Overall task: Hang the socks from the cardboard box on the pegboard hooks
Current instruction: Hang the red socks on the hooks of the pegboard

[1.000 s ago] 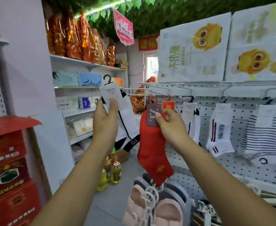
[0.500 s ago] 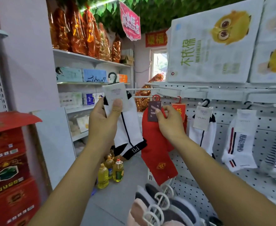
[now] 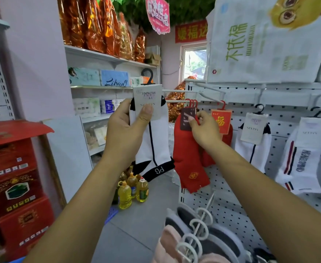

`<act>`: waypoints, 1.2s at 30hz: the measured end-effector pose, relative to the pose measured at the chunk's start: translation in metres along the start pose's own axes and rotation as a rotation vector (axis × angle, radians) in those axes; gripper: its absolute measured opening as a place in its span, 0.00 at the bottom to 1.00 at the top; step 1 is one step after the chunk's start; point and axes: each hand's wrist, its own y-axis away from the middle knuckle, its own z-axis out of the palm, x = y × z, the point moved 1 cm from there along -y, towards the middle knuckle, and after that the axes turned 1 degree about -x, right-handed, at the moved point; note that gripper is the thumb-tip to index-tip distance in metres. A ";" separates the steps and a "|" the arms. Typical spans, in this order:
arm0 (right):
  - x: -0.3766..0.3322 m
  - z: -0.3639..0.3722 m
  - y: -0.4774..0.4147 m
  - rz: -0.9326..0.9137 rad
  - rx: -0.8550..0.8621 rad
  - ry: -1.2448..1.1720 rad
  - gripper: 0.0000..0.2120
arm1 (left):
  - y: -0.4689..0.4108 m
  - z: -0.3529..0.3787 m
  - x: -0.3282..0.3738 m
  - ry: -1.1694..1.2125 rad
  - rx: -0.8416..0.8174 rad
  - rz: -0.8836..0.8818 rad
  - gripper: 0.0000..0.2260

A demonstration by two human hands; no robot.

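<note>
My left hand (image 3: 125,130) grips a white sock with black trim (image 3: 154,147) by its paper label, its black hanger hook sticking up free of any peg. My right hand (image 3: 203,128) pinches the dark label of a red sock (image 3: 188,162) whose red hangers sit on a white pegboard hook (image 3: 178,101). A second red sock with a red label (image 3: 221,121) hangs just behind. More white socks (image 3: 252,143) hang to the right on the white pegboard (image 3: 232,202). The cardboard box is out of view.
Slippers on white ring hangers (image 3: 197,232) jut out from the pegboard below my arms. Yellow oil bottles (image 3: 131,190) stand on the grey floor. Red gift boxes (image 3: 13,179) are stacked at the left. White packs (image 3: 266,40) sit above the hooks.
The view has moved closer and leftward along the pegboard. Both hands keep their hold; the red sock's hanger stays on the hook and the white sock has risen slightly.
</note>
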 end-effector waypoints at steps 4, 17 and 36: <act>0.000 -0.003 -0.004 0.021 -0.044 0.030 0.10 | 0.000 -0.001 0.000 -0.007 -0.006 0.000 0.12; -0.017 -0.054 0.084 0.111 -0.074 -0.118 0.13 | 0.056 0.017 0.000 0.165 0.075 -0.198 0.08; -0.005 -0.294 0.291 0.280 -0.146 -0.403 0.09 | 0.254 0.198 0.092 0.138 -0.251 -0.456 0.10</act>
